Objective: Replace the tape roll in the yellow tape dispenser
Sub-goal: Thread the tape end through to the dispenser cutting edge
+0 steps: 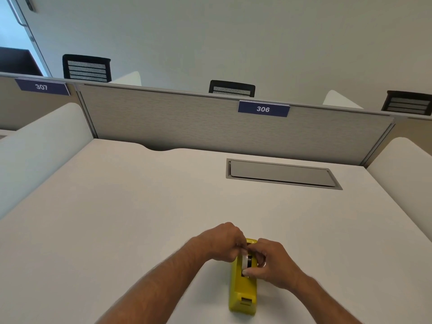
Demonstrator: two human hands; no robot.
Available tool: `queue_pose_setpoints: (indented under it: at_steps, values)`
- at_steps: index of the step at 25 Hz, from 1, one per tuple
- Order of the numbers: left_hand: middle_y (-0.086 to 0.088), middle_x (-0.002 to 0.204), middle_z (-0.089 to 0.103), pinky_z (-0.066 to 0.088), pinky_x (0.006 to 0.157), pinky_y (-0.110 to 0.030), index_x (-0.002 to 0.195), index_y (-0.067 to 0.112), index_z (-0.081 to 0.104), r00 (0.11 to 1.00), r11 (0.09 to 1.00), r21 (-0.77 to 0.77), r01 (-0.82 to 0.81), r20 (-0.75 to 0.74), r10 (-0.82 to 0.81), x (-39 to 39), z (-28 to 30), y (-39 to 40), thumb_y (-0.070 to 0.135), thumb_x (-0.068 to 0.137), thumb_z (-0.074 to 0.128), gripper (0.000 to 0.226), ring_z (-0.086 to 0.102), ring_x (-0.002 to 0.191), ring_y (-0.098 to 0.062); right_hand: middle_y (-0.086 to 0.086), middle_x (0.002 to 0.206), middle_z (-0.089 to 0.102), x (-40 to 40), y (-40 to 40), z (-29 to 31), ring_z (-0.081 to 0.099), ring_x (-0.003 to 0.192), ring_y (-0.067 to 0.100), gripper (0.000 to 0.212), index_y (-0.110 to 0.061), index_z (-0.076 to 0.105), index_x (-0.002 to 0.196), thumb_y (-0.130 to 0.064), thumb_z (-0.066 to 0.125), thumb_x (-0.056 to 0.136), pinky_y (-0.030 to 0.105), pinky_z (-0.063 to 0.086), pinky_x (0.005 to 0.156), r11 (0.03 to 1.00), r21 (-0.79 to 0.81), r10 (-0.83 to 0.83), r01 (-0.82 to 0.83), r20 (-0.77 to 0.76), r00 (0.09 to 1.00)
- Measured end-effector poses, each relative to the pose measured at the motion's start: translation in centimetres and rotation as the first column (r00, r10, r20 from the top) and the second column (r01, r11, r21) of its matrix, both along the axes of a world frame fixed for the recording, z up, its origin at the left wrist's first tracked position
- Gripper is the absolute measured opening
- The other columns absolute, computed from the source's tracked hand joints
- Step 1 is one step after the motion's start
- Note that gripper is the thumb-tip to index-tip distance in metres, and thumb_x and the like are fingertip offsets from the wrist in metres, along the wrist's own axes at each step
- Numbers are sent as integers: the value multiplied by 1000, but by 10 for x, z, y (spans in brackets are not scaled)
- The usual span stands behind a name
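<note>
1. Gripping from both sides, the left hand (224,244) and right hand (272,263) met over the yellow tape dispenser (243,288) in the head view, the only view given.
2. Dispenser lay on the white desk (140,218), near edge, slightly right of centre, cutter end toward the person.
3. Tape roll (245,261) sat at the dispenser's well, upright on edge, between the two hands.
4. Left fingers were curled onto the roll's top; right fingers pinched its right side and lower edge.
5. Step, my judgement: roll at the well, either lifting out or seating; could not tell which.
6. Next move would need a straight vertical pull or push, keeping the hub aligned with its slots.
7. Far right: a grey cable hatch (280,174); the divider panel (187,118) carried label 306 (263,109).
</note>
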State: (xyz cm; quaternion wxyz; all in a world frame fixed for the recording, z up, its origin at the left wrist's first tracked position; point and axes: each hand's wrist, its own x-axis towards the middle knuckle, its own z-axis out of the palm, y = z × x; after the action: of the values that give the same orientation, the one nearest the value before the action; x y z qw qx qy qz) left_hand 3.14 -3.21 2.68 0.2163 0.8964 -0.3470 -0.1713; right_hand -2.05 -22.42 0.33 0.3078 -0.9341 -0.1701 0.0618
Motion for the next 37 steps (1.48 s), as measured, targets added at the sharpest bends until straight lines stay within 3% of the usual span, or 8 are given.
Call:
queue_pose_setpoints:
  at_steps: [6, 16, 24, 30, 37]
  values:
    - [-5, 104, 75, 56, 88, -36, 112, 15, 76, 1000, 1000, 14, -6, 5, 6, 1, 0, -3, 20, 90, 73, 23, 65, 91, -19, -17, 70, 51, 0, 0, -1, 49, 65, 4, 37, -35, 72, 94, -55, 82, 64, 14, 40, 58, 1000, -4, 0, 0, -3, 1000]
    - [-6, 105, 73, 47, 79, -28, 118, 13, 72, 996, 999, 43, 17, 84, -21, -6, -2, -3, 16, 95, 63, 25, 62, 91, -21, -16, 69, 52, 2, -1, -3, 50, 66, 4, 39, -35, 70, 93, -57, 80, 63, 15, 40, 58, 1000, -4, 4, -4, 7, 1000]
    - [-6, 105, 73, 51, 82, -30, 114, 14, 75, 1000, 1000, 21, 8, 27, -9, -4, 2, -1, 27, 92, 69, 26, 63, 92, -19, -16, 70, 52, 2, -1, -5, 50, 66, 4, 39, -34, 72, 94, -56, 80, 63, 14, 39, 58, 1000, 5, 6, -6, 19, 1000]
    - [-6, 104, 75, 50, 82, -28, 116, 15, 74, 999, 999, 19, -41, 24, 41, -3, 2, -7, 22, 94, 66, 24, 64, 91, -20, -17, 67, 49, 1, -1, -5, 48, 64, 3, 34, -32, 70, 87, -53, 82, 63, 14, 37, 57, 1000, 3, 4, -4, 25, 1000]
    - [-8, 105, 72, 51, 86, -31, 119, 12, 71, 998, 999, 16, -37, 52, 36, -9, -2, -5, 19, 98, 61, 25, 62, 94, -22, -17, 70, 50, 1, 0, -3, 48, 65, 3, 36, -34, 71, 94, -52, 83, 65, 14, 39, 58, 1000, 3, 10, -10, 11, 1000]
